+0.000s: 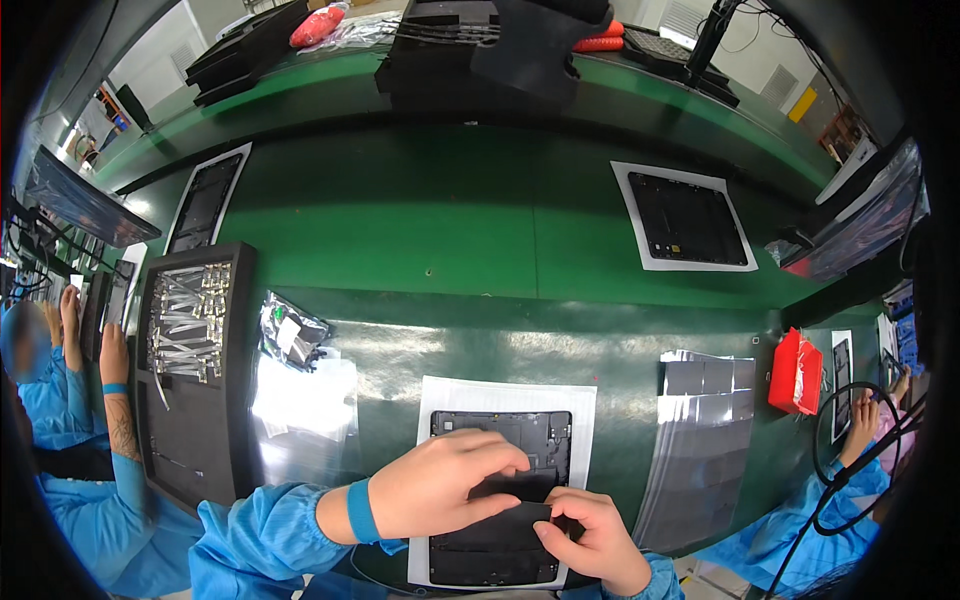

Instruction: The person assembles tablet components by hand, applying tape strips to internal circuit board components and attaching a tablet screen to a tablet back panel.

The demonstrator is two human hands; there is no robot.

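Observation:
A black tablet back housing (500, 425) lies on a white sheet (583, 410) at the near edge of the bench, directly below my hands. My left hand (440, 485), with a blue band at the wrist, hovers over the housing's left and middle part. Its thumb and forefinger are apart, with nothing visible between them. At the right side of the housing, my right hand (597, 540) is closed in a pinch of thumb and fingers. A thin dark edge shows at its fingertips, but I cannot make out what it is against the black housing.
A black foam tray (245, 360) of flat cables stands left, beside silvery bags (292, 332) and clear film (310, 410). Dark film strips (700, 440) and a red bin (797, 370) lie right. Other housings (690, 215) rest farther back. Co-workers sit at both sides.

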